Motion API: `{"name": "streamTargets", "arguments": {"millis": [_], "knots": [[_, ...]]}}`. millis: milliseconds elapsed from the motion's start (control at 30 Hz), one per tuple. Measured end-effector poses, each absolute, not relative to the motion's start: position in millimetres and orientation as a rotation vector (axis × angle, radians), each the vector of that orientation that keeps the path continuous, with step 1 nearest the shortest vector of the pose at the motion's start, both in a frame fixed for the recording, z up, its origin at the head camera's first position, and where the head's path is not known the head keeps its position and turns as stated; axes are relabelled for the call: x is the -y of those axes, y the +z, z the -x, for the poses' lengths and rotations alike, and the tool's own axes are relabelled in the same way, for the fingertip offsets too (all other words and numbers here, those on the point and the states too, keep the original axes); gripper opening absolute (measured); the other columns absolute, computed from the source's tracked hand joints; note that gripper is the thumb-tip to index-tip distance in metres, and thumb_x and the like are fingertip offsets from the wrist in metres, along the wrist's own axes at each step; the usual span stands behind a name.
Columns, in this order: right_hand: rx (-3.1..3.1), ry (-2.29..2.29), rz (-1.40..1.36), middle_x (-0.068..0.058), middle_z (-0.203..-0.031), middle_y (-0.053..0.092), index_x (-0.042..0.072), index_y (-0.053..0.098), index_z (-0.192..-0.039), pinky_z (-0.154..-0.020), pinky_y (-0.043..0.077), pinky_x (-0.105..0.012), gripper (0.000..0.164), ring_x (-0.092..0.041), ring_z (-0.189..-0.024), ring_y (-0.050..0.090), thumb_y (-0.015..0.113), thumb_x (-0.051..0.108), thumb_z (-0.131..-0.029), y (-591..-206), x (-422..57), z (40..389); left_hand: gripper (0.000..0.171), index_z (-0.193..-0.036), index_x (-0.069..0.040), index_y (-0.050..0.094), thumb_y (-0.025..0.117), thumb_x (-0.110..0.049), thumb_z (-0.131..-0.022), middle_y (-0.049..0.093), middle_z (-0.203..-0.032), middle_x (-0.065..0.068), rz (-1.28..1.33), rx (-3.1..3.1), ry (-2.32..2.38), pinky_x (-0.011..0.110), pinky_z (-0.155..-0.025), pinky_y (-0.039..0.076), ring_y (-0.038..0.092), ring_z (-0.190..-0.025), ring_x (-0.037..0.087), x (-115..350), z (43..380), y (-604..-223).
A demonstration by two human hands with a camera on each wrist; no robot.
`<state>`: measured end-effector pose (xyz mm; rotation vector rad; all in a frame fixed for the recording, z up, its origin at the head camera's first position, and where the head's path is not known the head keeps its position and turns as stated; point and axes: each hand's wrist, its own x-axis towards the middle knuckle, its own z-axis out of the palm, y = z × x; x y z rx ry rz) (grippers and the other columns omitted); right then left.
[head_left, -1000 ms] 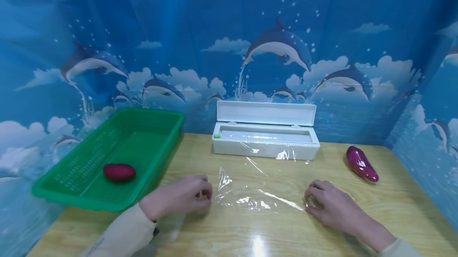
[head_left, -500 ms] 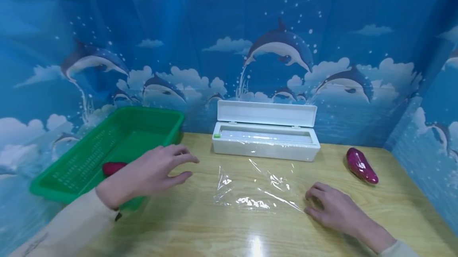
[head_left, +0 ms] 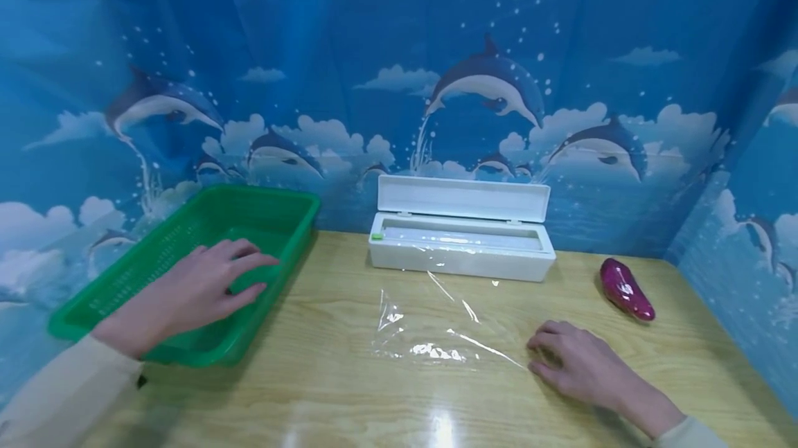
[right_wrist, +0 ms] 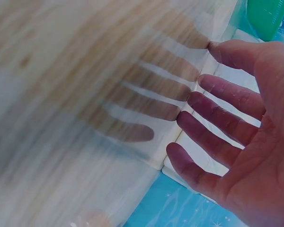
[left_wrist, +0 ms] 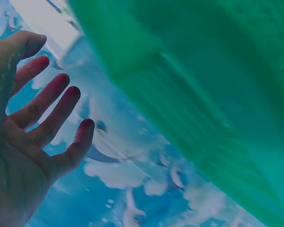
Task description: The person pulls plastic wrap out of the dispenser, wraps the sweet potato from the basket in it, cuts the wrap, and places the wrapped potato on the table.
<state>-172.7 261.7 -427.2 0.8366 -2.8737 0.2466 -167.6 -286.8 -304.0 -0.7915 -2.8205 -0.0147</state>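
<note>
Over the green basket (head_left: 293,226) my left hand (head_left: 202,289) hovers with spread, relaxed fingers and nothing in them. The left wrist view shows that hand (left_wrist: 33,127) empty beside the basket wall. My right hand (head_left: 576,365) rests on the table, fingertips touching down at the right corner of a clear sheet of plastic wrap (head_left: 436,352). Its fingers (right_wrist: 217,118) look loosely extended in the right wrist view. The wrap appears to run forward from a white dispenser box (head_left: 461,266), whose lid stands raised. The reddish vegetable in the basket is hidden behind my left hand.
A glossy purple vegetable (head_left: 626,290), perhaps an eggplant, lies at the right of the wooden table (head_left: 349,406). Behind everything hangs a blue dolphin-print curtain (head_left: 349,32), which also closes off the right side.
My left hand has let go of the wrap's left side and moved left over the basket, covering the reddish vegetable. The right hand has stayed in place.
</note>
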Motion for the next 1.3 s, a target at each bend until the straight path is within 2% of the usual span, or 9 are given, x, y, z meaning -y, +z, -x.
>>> {"name": "streamTargets", "arguments": {"millis": [133, 233, 300, 467, 567, 800, 1033, 1133, 1300], "knots": [[2.898, 0.254, -0.822, 0.003, -0.105, 0.072, 0.024, 0.076, -0.1, -0.075, 0.061, -0.04, 0.024, -0.018, -0.091, 0.07, 0.085, 0.032, -0.079, -427, -262, 172, 0.041, -0.131, -0.024, 0.068, 0.076, -0.031, -0.092, 0.068, -0.123, 0.011, 0.714, 2.861, 0.051, 0.061, -0.077, 0.055, 0.067, -0.097, 0.026, 307, 168, -310], [2.897, 0.256, -0.825, 0.004, -0.104, 0.071, 0.024, 0.076, -0.1, -0.075, 0.061, -0.04, 0.024, -0.017, -0.09, 0.07, 0.085, 0.033, -0.079, -428, -262, 172, 0.046, -0.135, -0.024, 0.066, 0.076, -0.034, -0.091, 0.065, -0.131, 0.015, 0.649, 2.906, 0.101, 0.07, -0.08, 0.052, 0.064, -0.113, 0.04, 321, 169, -316], [2.893, 0.256, -0.827, 0.005, -0.104, 0.071, 0.024, 0.076, -0.1, -0.075, 0.061, -0.039, 0.024, -0.017, -0.09, 0.07, 0.085, 0.033, -0.079, -428, -263, 172, 0.053, -0.139, -0.023, 0.063, 0.077, -0.036, -0.09, 0.06, -0.138, 0.019, 0.619, 2.93, 0.138, 0.073, -0.082, 0.049, 0.059, -0.121, 0.046, 329, 168, -322], [2.901, 0.261, -0.831, 0.008, -0.102, 0.07, 0.025, 0.075, -0.1, -0.074, 0.06, -0.038, 0.025, -0.015, -0.089, 0.069, 0.085, 0.033, -0.079, -429, -264, 173, 0.075, -0.147, -0.021, 0.055, 0.084, -0.042, -0.081, 0.05, -0.148, 0.027, 0.562, 2.962, 0.247, 0.077, -0.082, 0.047, 0.049, -0.129, 0.055, 347, 170, -339], [2.896, 0.265, -0.835, 0.008, -0.102, 0.07, 0.025, 0.075, -0.1, -0.074, 0.06, -0.038, 0.025, -0.015, -0.089, 0.069, 0.085, 0.033, -0.079, -429, -264, 173, 0.082, -0.146, -0.019, 0.056, 0.088, -0.043, -0.075, 0.048, -0.149, 0.03, 0.522, 2.986, 0.29, 0.079, -0.082, 0.046, 0.046, -0.129, 0.058, 357, 173, -347], [2.836, 0.267, -0.86, 0.009, -0.1, 0.069, 0.025, 0.075, -0.098, -0.072, 0.06, -0.036, 0.024, -0.014, -0.088, 0.069, 0.086, 0.032, -0.078, -429, -264, 173, 0.083, -0.139, -0.014, 0.063, 0.093, -0.041, -0.067, 0.051, -0.145, 0.032, 0.504, 2.999, 0.316, 0.075, -0.082, 0.047, 0.046, -0.129, 0.058, 372, 179, -361], [2.792, 0.271, -0.894, 0.01, -0.099, 0.069, 0.024, 0.074, -0.098, -0.072, 0.06, -0.035, 0.025, -0.013, -0.087, 0.069, 0.086, 0.031, -0.077, -431, -263, 175, 0.067, -0.129, -0.01, 0.068, 0.092, -0.033, -0.071, 0.056, -0.137, 0.034, 0.505, 3.003, 0.322, 0.071, -0.077, 0.05, 0.052, -0.121, 0.058, 375, 185, -370], [2.792, 0.267, -0.891, 0.01, -0.099, 0.069, 0.024, 0.074, -0.098, -0.073, 0.06, -0.036, 0.025, -0.014, -0.087, 0.068, 0.086, 0.032, -0.077, -431, -263, 175, 0.06, -0.125, -0.008, 0.069, 0.091, -0.028, -0.072, 0.063, -0.128, 0.031, 0.533, 2.972, 0.308, 0.069, -0.075, 0.05, 0.057, -0.115, 0.055, 375, 188, -372], [2.818, 0.266, -0.863, 0.009, -0.101, 0.069, 0.024, 0.074, -0.099, -0.074, 0.06, -0.037, 0.025, -0.014, -0.089, 0.068, 0.086, 0.032, -0.078, -430, -262, 175, 0.061, -0.124, -0.006, 0.068, 0.091, -0.029, -0.072, 0.066, -0.118, 0.027, 0.526, 2.978, 0.292, 0.065, -0.072, 0.051, 0.062, -0.103, 0.049, 373, 190, -364]]}}
